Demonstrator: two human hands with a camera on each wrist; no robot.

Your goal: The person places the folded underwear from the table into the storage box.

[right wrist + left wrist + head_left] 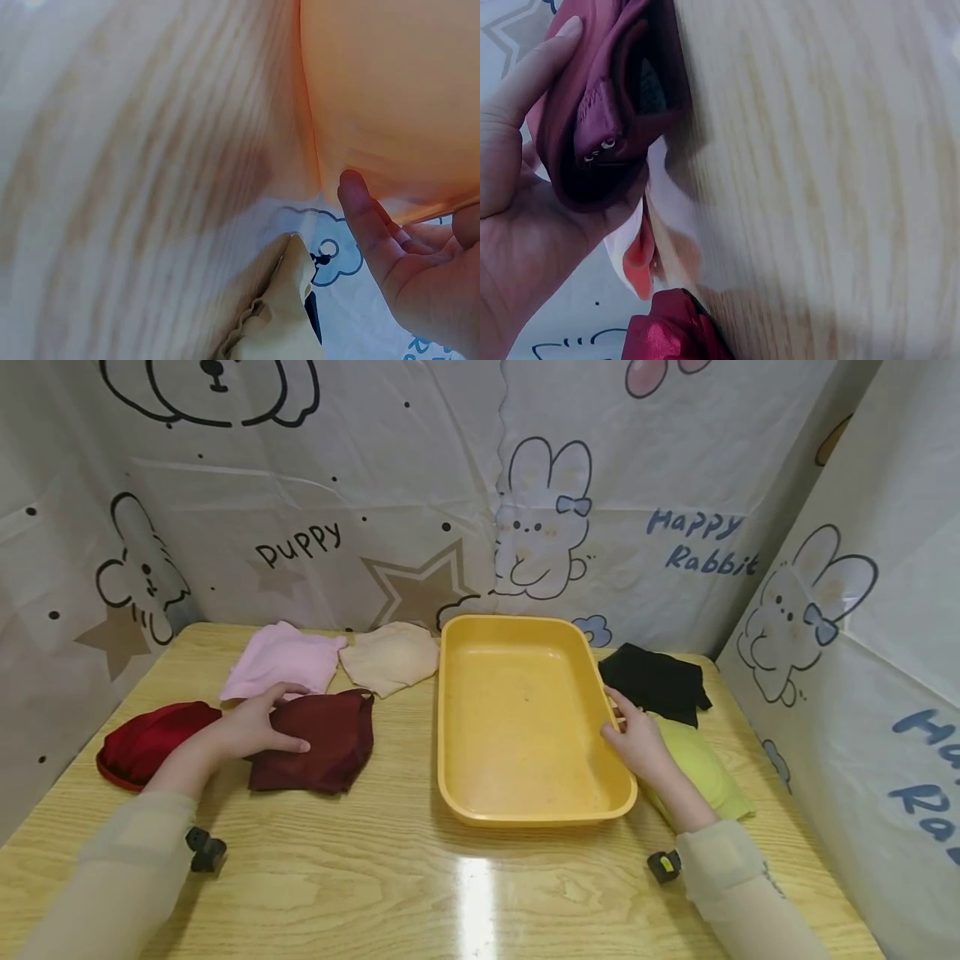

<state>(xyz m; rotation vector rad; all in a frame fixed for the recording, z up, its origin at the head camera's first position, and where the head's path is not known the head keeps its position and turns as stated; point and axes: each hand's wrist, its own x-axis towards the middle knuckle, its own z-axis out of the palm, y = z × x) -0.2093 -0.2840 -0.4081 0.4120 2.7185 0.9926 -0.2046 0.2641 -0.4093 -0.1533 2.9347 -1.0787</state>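
My left hand (251, 724) grips a folded maroon bra (324, 743) by its left side. In the left wrist view the thumb lies along one face of the maroon bra (592, 97), fingers behind it, and small metal hooks show on its band. A shiny red bra (161, 735) lies beside my left forearm. My right hand (637, 739) holds the right rim of a yellow plastic tub (517, 820), which has nothing in it. The right wrist view shows that hand (420, 277) against the outer wall of the tub (397, 90).
Behind the maroon piece lie a pink folded garment (281, 660) and a beige one (390, 657). Right of the tub are a black folded garment (652, 681) and a yellow-green one (693, 768), partly under my right forearm. A printed curtain (420, 485) encloses the wooden table (375, 885).
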